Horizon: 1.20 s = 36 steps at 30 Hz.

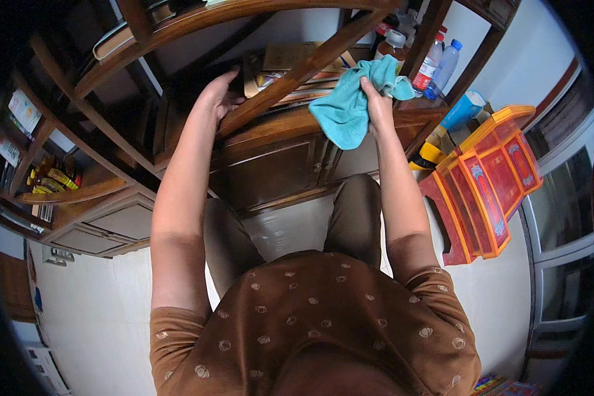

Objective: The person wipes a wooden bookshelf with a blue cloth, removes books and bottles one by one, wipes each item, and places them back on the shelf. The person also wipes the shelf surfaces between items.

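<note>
My right hand (378, 106) grips a teal cleaning cloth (344, 111), which hangs in folds over the front edge of a dark wooden shelf (282, 126). Inside the same shelf, behind a slanting wooden bar (302, 72), lies a stack of books and papers (307, 89). At the left end of that stack is my left hand (222, 94), its fingers apart and partly in shadow. Whether its fingertips touch the stack I cannot tell. A brown cardboard piece (289, 57) lies on top of the stack.
Several bottles stand right of the cloth, among them a blue-capped plastic bottle (443, 69) and a wide white-capped jar (393, 44). A red and orange stepped stand (485, 188) is on the floor at right. Cabinet doors (267, 168) lie below the shelf. Yellow-capped bottles (54, 178) sit at left.
</note>
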Available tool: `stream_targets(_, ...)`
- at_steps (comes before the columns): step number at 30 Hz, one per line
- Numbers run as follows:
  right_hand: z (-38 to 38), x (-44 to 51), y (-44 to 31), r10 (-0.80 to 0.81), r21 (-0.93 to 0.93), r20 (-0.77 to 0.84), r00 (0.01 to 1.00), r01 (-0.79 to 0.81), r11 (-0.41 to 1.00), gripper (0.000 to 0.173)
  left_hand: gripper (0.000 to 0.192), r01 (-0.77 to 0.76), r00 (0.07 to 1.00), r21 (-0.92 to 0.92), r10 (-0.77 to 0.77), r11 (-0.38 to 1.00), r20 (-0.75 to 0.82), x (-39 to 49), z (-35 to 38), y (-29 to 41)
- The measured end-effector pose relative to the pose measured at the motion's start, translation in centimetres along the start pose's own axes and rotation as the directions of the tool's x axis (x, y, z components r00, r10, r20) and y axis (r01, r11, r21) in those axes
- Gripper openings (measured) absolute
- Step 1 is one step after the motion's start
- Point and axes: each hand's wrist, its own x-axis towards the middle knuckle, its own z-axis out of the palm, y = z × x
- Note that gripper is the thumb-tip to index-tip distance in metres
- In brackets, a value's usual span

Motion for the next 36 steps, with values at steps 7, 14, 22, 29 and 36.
stream_targets(7, 0.7, 3.9, 0.7, 0.309, 0.160, 0.189, 0.932, -0.340, 0.927, 0.049, 0.063, 0.060, 0.990, 0.212, -0.086, 0.975, 0.113, 4.8, 1.5, 0.6)
stream_targets(14, 0.3, 5.3, 1.5, 0.332, 0.033, 0.194, 0.923, -0.344, 0.938, 0.062, 0.052, 0.048, 0.997, 0.197, -0.059, 0.979, 0.052, 5.7, 3.1, 0.0)
stream_targets(22, 1.1, 4.5, 1.2, 0.229, 0.003, 0.198, 0.953, -0.234, 0.972, 0.063, 0.035, -0.104, 0.994, 0.007, 0.104, 0.995, 0.020, 7.5, 3.6, -0.9)
stream_targets(29, 0.7, 4.2, 1.2, 0.260, -0.040, 0.152, 0.954, -0.257, 0.966, 0.063, 0.036, -0.113, 0.994, 0.092, 0.112, 0.989, 0.011, 3.5, 5.3, 1.2)
stream_targets(36, 1.6, 4.2, 1.8, 0.163, -0.180, 0.171, 0.972, -0.132, 0.975, 0.066, 0.037, 0.089, 0.968, 0.030, -0.094, 0.996, 0.231, 4.0, 4.2, 1.0)
